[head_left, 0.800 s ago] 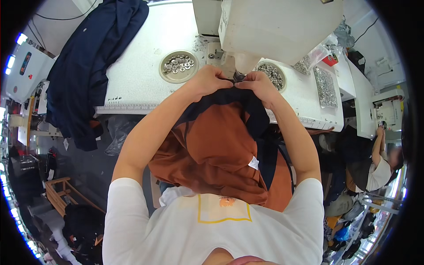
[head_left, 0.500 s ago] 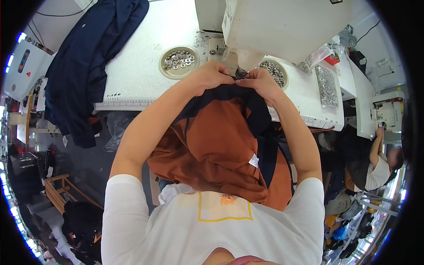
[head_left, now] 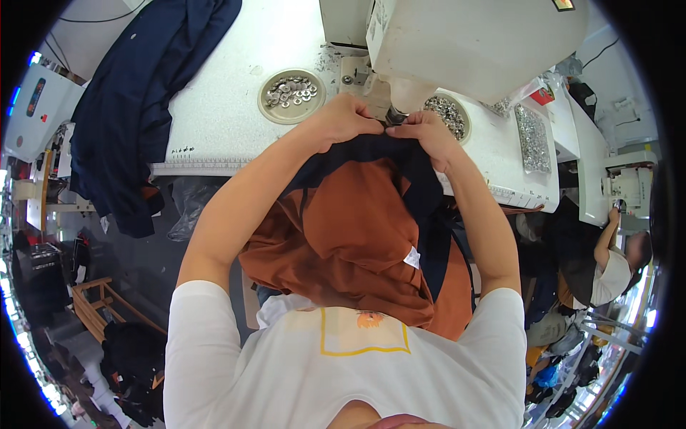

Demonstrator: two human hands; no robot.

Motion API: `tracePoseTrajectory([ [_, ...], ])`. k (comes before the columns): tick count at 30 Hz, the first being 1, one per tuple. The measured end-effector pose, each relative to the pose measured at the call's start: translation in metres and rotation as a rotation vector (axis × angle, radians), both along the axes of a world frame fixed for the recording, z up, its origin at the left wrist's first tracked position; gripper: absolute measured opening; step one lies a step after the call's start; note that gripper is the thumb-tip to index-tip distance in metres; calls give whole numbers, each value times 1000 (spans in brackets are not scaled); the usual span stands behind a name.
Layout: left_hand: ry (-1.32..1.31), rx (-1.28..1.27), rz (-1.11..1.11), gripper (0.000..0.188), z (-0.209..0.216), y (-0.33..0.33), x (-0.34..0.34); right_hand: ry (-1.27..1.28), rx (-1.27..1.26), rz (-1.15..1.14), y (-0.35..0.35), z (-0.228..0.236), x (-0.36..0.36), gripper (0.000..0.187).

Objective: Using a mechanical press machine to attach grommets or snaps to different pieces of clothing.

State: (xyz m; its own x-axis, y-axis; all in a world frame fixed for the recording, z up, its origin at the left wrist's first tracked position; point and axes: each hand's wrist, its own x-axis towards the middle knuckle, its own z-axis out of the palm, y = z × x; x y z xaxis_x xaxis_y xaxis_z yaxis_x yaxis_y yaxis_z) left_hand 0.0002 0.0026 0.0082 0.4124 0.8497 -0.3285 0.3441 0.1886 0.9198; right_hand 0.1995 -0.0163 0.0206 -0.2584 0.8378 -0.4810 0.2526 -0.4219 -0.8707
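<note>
A navy garment with a rust-brown lining hangs from the table edge over my lap. Its dark upper edge lies under the head of a pale press machine. My left hand pinches that edge just left of the machine's metal tip. From the right, my right hand grips the same edge, thumb and fingers together. The two thumbs almost meet in front of the tip. What lies directly beneath the tip is hidden by my fingers.
A round dish of silver snap parts sits left of the machine, another dish right of it. Beyond it is a clear bag of metal parts. Navy garments drape over the table's left end. Another person works far right.
The view has shifted slightly, so the machine and dishes sit a little differently in it. Both hands keep their hold on the garment's edge with hardly any movement.
</note>
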Motion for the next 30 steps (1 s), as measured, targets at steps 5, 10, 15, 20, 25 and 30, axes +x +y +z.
tracePoseTrajectory([
  [5, -50, -48, 3, 17, -3, 1, -6, 148, -35, -93, -4, -10, 4, 9],
  [10, -46, -49, 39, 12, -17, 2, -12, 196, -15, -96, -5, -13, 7, 6],
  [15, -71, -85, 55, 10, -17, 0, -11, 157, -44, -75, -2, -10, 10, 5],
  [20, -95, -59, 72, 8, -15, -5, -9, 153, -14, -52, -4, -12, 11, 6],
  [25, -161, -76, 53, 8, -15, -24, -24, 144, 111, 116, -28, -19, 40, 21],
  [30, -12, 322, -411, 26, 15, -77, -56, 304, 34, 89, -98, 19, 15, 29],
])
